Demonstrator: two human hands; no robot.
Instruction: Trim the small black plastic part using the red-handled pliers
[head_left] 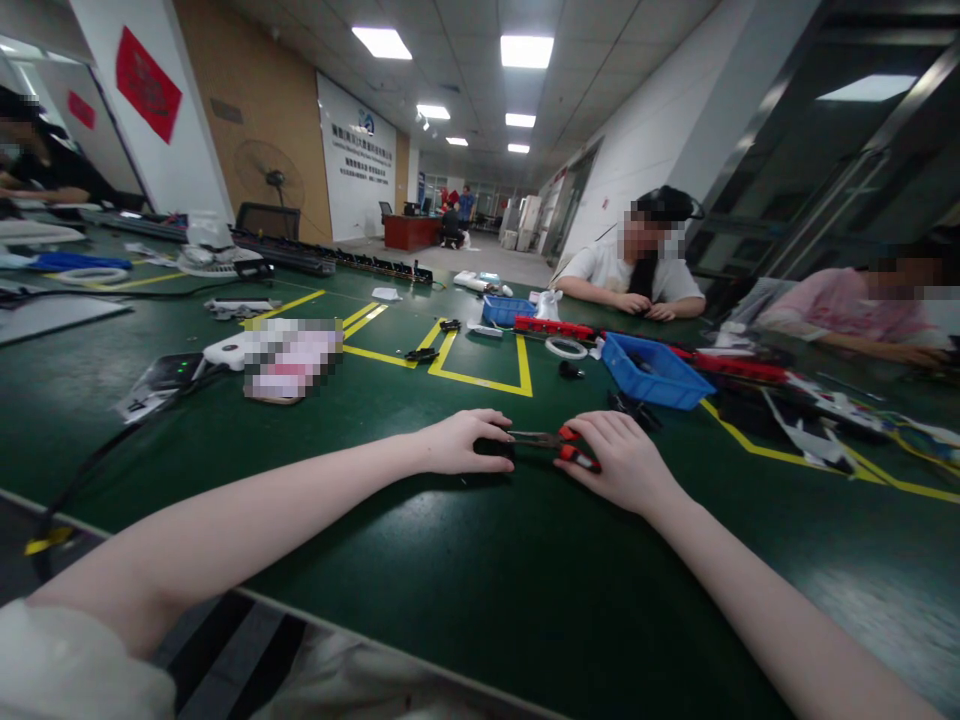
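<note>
My right hand [619, 460] is wrapped round the red and black handles of a pair of pliers [568, 448]. The pliers' metal jaws point left, towards my left hand [466, 442]. Between the thumb and fingers of that hand is a small black part [495, 447], mostly hidden by the fingers. The jaw tips reach the black part; whether they grip it I cannot make out. Both hands are low over the green table [450, 560].
Beyond my right hand stands a blue bin [652, 372] beside black pieces [634, 408]. A phone [292, 362] with a white device lies ahead left. Small black parts [421, 355] rest near yellow tape [487, 383]. Across the table sits a person [637, 265]; another [862, 310] is at right.
</note>
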